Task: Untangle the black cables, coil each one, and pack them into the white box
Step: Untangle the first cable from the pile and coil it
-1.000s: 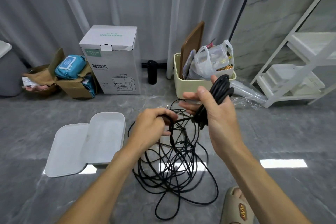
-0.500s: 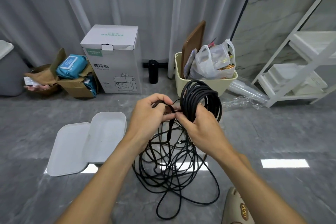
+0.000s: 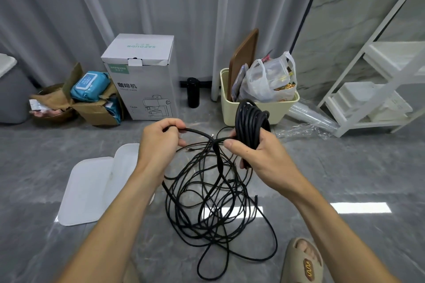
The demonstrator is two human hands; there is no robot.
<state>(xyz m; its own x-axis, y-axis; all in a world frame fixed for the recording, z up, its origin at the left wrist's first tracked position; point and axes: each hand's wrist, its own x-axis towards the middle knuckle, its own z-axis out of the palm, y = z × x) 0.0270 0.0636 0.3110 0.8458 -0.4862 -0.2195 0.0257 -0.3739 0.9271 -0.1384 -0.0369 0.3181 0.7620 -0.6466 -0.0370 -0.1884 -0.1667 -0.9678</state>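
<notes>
A tangle of thin black cables (image 3: 213,202) lies on the grey floor in front of me. My right hand (image 3: 255,154) grips a thick coil of black cable (image 3: 250,122), held upright above the tangle. A free length of the same cable (image 3: 197,132) runs from the coil leftward to my left hand (image 3: 161,142), which grips it with curled fingers. The white box (image 3: 128,156) lies open on the floor to the left, its lid (image 3: 87,190) flat beside it; my left forearm hides part of the box.
A coffee-machine carton (image 3: 142,76), a brown cardboard box with blue packs (image 3: 92,99), a black bottle (image 3: 192,92) and a cream bin with a plastic bag (image 3: 259,103) stand along the curtain. A white shelf rack (image 3: 379,87) is at right. My sandalled foot (image 3: 303,262) is at the bottom right.
My hands have drawn apart: the left pulled a length of cable out to the left, and the coil in my right hand turned edge-on to me.
</notes>
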